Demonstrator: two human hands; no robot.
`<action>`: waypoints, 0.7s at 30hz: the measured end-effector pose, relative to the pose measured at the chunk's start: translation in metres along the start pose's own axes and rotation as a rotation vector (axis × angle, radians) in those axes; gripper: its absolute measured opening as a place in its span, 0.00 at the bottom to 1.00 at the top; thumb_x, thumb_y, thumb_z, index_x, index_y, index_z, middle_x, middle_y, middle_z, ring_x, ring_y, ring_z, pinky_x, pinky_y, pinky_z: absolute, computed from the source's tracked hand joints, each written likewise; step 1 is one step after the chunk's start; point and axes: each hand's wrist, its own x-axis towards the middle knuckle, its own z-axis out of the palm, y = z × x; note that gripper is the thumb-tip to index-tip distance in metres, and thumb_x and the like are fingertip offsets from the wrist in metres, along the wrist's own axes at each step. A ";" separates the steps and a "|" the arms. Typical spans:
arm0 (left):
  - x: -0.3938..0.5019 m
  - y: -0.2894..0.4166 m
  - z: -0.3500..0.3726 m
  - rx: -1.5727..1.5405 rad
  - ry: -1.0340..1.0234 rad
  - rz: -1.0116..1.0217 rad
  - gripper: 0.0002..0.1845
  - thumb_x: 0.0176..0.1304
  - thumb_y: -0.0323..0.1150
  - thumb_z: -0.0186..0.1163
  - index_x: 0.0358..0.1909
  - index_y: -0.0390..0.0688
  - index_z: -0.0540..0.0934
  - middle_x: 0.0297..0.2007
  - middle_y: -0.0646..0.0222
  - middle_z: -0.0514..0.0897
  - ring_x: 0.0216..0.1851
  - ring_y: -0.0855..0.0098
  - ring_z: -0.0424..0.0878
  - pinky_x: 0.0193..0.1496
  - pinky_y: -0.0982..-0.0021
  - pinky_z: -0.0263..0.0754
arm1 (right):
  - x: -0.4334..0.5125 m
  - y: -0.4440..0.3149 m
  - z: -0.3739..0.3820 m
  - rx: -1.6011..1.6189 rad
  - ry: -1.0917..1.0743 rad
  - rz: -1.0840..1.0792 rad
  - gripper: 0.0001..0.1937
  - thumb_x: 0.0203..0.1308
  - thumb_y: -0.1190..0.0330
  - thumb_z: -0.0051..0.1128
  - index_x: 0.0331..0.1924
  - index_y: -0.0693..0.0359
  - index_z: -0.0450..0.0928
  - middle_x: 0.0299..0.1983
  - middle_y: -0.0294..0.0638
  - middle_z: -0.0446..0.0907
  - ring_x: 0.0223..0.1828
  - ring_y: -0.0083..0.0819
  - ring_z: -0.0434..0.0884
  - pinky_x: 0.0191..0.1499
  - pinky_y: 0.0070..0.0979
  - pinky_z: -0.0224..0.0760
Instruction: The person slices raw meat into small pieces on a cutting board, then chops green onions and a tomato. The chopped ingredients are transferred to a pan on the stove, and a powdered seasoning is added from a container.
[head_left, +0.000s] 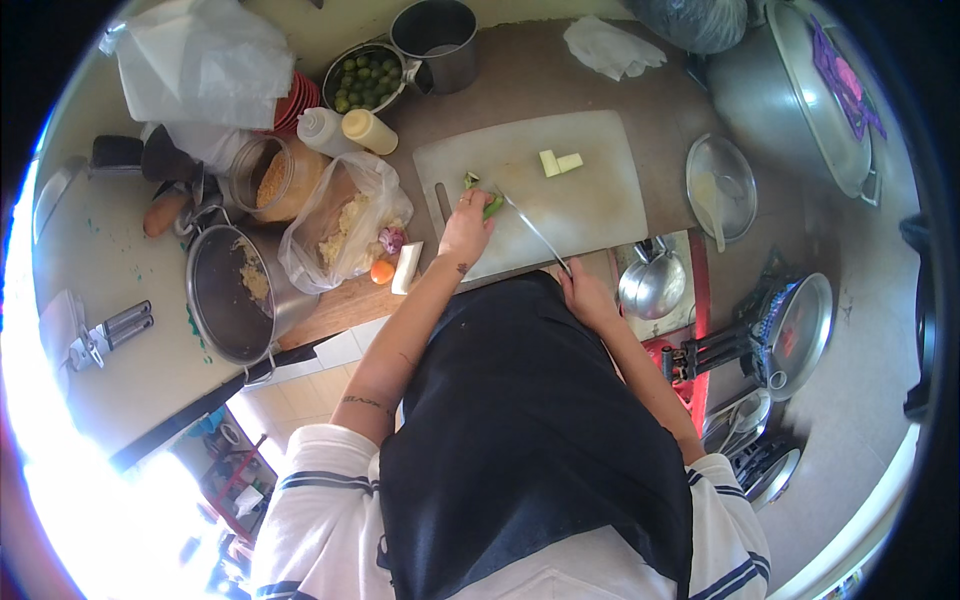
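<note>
My left hand (469, 223) rests at the left part of a white plastic cutting board (600, 202), its fingers on a green vegetable piece (493, 207). A small green trimmed end (471, 180) lies just beyond the fingertips. My right hand (587, 294), at the board's near edge, grips a knife (534, 226) whose blade slants over the board, its tip close to the green piece. Two pale green-white vegetable pieces (560, 163) lie touching near the board's far side. Left of my left forearm are an orange-red round item (382, 271) and a white block (406, 268).
Leftward stand an open plastic bag of chopped food (349, 225), a deep metal pot (225, 292), a plastic jar (259, 176) and two squeeze bottles (349, 130). Green citrus fruits (367, 80) fill a bowl behind. A metal lid (721, 187) and pans (801, 337) are on the right.
</note>
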 end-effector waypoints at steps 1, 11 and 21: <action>0.000 -0.001 0.000 -0.003 -0.017 -0.020 0.18 0.55 0.24 0.63 0.48 0.41 0.73 0.51 0.53 0.75 0.53 0.48 0.77 0.55 0.53 0.75 | 0.000 0.001 0.000 -0.006 -0.020 0.012 0.16 0.73 0.57 0.43 0.50 0.63 0.66 0.33 0.65 0.81 0.35 0.66 0.80 0.38 0.58 0.71; -0.003 -0.010 0.011 0.002 0.070 0.016 0.15 0.52 0.21 0.61 0.43 0.36 0.73 0.50 0.52 0.73 0.55 0.48 0.73 0.60 0.55 0.71 | -0.004 -0.002 0.002 -0.078 0.004 -0.010 0.15 0.73 0.58 0.44 0.48 0.62 0.65 0.31 0.63 0.81 0.34 0.64 0.81 0.38 0.58 0.72; -0.004 -0.004 0.018 0.067 0.104 -0.011 0.14 0.54 0.26 0.64 0.42 0.36 0.73 0.46 0.51 0.73 0.51 0.48 0.73 0.57 0.54 0.71 | -0.005 -0.003 0.000 -0.092 -0.015 -0.010 0.15 0.73 0.58 0.43 0.49 0.62 0.65 0.31 0.63 0.81 0.34 0.63 0.81 0.38 0.58 0.72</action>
